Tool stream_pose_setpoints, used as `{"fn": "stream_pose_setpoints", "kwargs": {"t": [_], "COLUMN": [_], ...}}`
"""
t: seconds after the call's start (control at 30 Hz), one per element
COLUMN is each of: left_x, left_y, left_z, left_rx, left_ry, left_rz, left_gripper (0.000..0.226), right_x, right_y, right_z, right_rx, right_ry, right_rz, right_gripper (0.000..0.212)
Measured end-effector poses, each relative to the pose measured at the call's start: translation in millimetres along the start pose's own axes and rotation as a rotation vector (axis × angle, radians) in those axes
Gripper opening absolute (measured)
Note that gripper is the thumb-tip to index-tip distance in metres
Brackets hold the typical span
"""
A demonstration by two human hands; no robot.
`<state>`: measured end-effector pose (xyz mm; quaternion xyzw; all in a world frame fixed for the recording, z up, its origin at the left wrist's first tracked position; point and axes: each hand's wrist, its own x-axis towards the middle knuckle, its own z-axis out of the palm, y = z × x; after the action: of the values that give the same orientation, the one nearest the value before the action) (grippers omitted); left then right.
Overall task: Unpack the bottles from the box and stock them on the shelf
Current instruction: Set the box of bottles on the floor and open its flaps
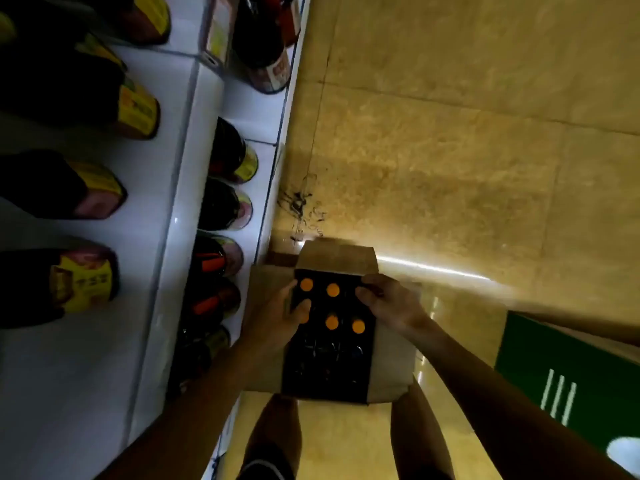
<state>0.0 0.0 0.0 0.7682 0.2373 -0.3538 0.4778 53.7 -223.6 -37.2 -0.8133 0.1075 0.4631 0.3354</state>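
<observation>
Head view: the open box sits on the floor toward 6 o'clock, with orange-capped bottles upright inside. The left grip clamps the near-left bottle (thumb over its cap). The right grip curls at the box's 3 o'clock edge; on what, I cannot tell. The stocked shelf lies at 9 o'clock.

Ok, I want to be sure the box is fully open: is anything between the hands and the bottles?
Nothing visible. The box has its flaps folded outward, the orange caps lie bare, and the left hand and right hand are both right at them.
</observation>
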Motion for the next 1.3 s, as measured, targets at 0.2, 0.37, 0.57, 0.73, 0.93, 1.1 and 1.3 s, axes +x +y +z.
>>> {"fn": "stream_pose_setpoints", "kwargs": {"t": [0.2, 0.37, 0.57, 0.73, 0.93, 1.1, 1.3], "left_x": [69.0, 120.2, 132.1, 126.7, 116.9, 97.0, 76.4], "left_y": [-41.5, -47.2, -50.7, -39.7, -31.3, -33.7, -36.8], "left_z": [9.1, 7.4, 9.6, 7.5, -13.5, -8.7, 19.7], "left_rx": [0.252, 0.448, 0.492, 0.691, 0.846, 0.485, 0.447], "left_ry": [-0.003, 0.027, -0.084, -0.035, 0.001, -0.023, 0.022], "left_rz": [-0.022, -0.068, -0.090, -0.051, -0.141, -0.267, -0.375], "left_gripper": [0.073, 0.075, 0.076, 0.065, 0.027, 0.039, 0.048], "right_x": [32.2, 55.7, 68.4, 70.1, 74.6, 77.9, 62.3], "right_y": [15.3, 28.3, 42.1, 48.5, 42.1, 24.2, 31.6], "right_z": [13.2, 11.0, 5.9, 7.1, -0.6, -3.1, -14.1], "right_rx": [-0.051, -0.146, -0.291, -0.396, -0.709, -0.736, -0.749], "right_ry": [-0.075, -0.048, -0.022, -0.038, -0.034, -0.063, -0.053], "right_rz": [0.008, -0.015, 0.003, 0.045, 0.027, 0.079, 0.057], "right_gripper": [0.043, 0.057, 0.066, 0.069, 0.048, 0.037, 0.028]}}
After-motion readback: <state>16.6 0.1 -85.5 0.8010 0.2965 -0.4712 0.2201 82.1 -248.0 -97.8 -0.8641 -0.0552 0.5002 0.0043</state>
